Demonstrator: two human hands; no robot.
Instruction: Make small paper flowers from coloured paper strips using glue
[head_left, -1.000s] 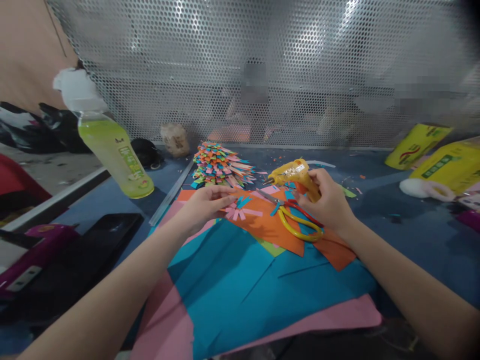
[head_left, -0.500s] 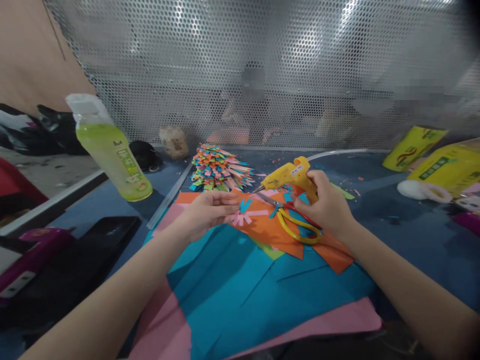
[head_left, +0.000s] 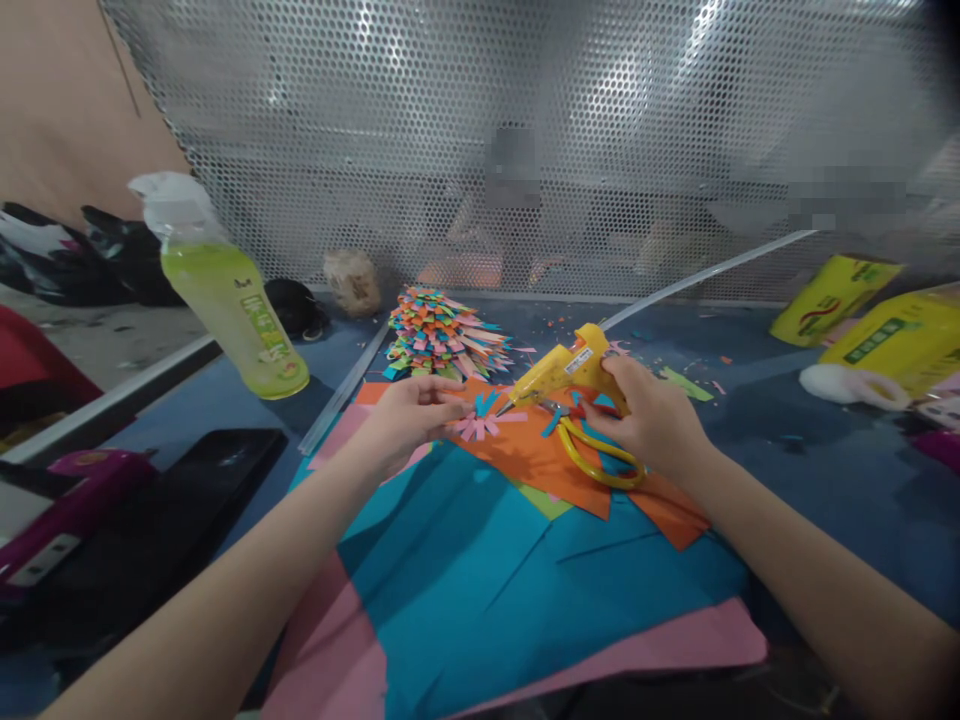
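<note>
My right hand (head_left: 645, 415) is wrapped round a yellow glue gun (head_left: 562, 368), with a long clear glue stick (head_left: 697, 275) poking out of its back. The gun's nozzle points down-left and is close to a blue paper strip (head_left: 486, 403). My left hand (head_left: 416, 415) pinches at the edge of a small pink fringed paper piece (head_left: 478, 424) by that strip; the exact grip is partly hidden. Scissors with yellow handles (head_left: 600, 470) lie on orange paper (head_left: 547, 460) under my right hand. Behind stands a cone of many coloured paper strips (head_left: 442, 335).
Large blue paper (head_left: 540, 590) and pink paper (head_left: 322, 640) cover the front. At left are a green drink bottle (head_left: 232, 310), a black phone (head_left: 172, 510) and another glue stick (head_left: 345, 390). Yellow packs (head_left: 832, 300) stand right. A perforated metal panel (head_left: 450, 120) closes the back.
The glue gun has tilted nozzle-down and moved left and down, bringing its tip near the blue strip. Its glue stick now slants upward. My left hand has hardly moved.
</note>
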